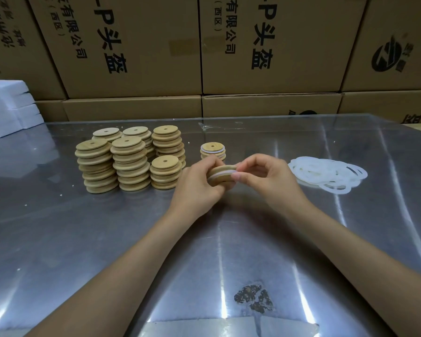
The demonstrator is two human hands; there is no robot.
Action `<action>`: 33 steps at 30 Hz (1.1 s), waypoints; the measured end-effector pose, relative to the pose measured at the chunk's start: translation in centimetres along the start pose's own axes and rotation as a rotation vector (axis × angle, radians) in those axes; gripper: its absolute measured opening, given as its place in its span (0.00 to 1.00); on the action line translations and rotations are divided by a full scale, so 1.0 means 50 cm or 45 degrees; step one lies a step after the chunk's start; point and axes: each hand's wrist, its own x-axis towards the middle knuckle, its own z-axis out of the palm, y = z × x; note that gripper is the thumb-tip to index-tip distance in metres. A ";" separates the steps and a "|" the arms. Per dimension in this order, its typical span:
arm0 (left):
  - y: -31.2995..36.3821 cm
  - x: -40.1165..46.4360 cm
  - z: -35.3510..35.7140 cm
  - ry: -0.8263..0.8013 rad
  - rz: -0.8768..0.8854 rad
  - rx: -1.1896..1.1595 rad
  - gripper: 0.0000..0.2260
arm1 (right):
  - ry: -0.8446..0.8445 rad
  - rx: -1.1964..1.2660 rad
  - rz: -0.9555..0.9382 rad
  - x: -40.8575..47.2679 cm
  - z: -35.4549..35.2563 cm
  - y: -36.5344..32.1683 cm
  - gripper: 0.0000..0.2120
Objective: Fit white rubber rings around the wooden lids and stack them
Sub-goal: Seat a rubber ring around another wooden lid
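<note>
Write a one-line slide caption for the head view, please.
Both hands fit a white rubber ring onto a wooden lid.

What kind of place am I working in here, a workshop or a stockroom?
Likely a packing or assembly bench in a warehouse: printed cardboard boxes stacked behind the metal table, piles of wooden lids and loose white rings.

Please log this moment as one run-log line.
step: fitting ring on lid | left hand: holds lid | right hand: pinches ring | finished stack: behind hands
</note>
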 end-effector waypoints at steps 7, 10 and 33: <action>0.000 0.008 0.000 -0.026 -0.015 0.012 0.11 | 0.009 -0.089 -0.042 0.006 -0.011 0.002 0.07; -0.004 0.007 0.001 -0.043 -0.056 -0.087 0.12 | -0.003 -0.072 -0.037 0.008 -0.010 0.001 0.06; -0.004 0.005 0.008 -0.086 -0.118 -0.711 0.12 | -0.009 0.201 0.086 0.008 -0.016 -0.002 0.04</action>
